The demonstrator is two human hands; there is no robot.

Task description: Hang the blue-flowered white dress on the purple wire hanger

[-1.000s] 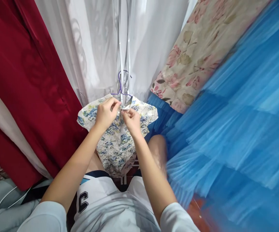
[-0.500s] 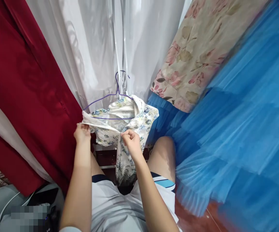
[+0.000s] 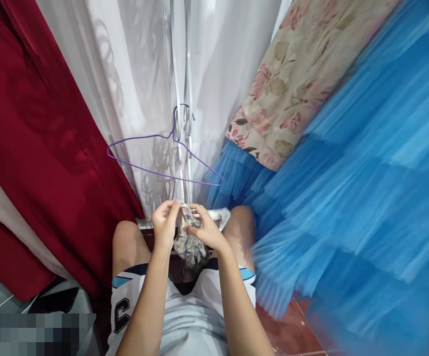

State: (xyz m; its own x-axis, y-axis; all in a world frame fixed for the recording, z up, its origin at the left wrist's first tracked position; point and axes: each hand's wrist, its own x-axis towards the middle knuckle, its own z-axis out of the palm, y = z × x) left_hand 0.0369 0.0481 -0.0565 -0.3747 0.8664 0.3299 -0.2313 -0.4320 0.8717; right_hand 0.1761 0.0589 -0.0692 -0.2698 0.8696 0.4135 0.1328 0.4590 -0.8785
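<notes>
A white garment with a blue and yellow flower print (image 3: 190,249) is bunched up between my knees, part of it lying toward my right thigh. My left hand (image 3: 166,220) pinches its upper edge between thumb and fingers. On the other side, my right hand (image 3: 206,228) grips the bunched cloth, fingers curled behind it and thumb in front. Just beyond my hands a thin purple clothes hanger (image 3: 140,171) hangs bare and slightly tilted, its hook by some white straps (image 3: 176,74). The garment's full shape is hidden in its folds.
A dark red curtain (image 3: 51,148) hangs at left and white sheer curtain (image 3: 136,64) ahead. To the right hang a pink-flowered cloth (image 3: 273,99) and a tiered blue tulle skirt (image 3: 333,212). A grey seat (image 3: 88,316) with a cable stands at lower left; reddish floor tiles (image 3: 284,326) lie at lower right.
The flowered garment has come off the purple hanger and is gathered lower, nearer my body. My left hand has moved right, close to my right hand. The hanger now tilts down to the right.
</notes>
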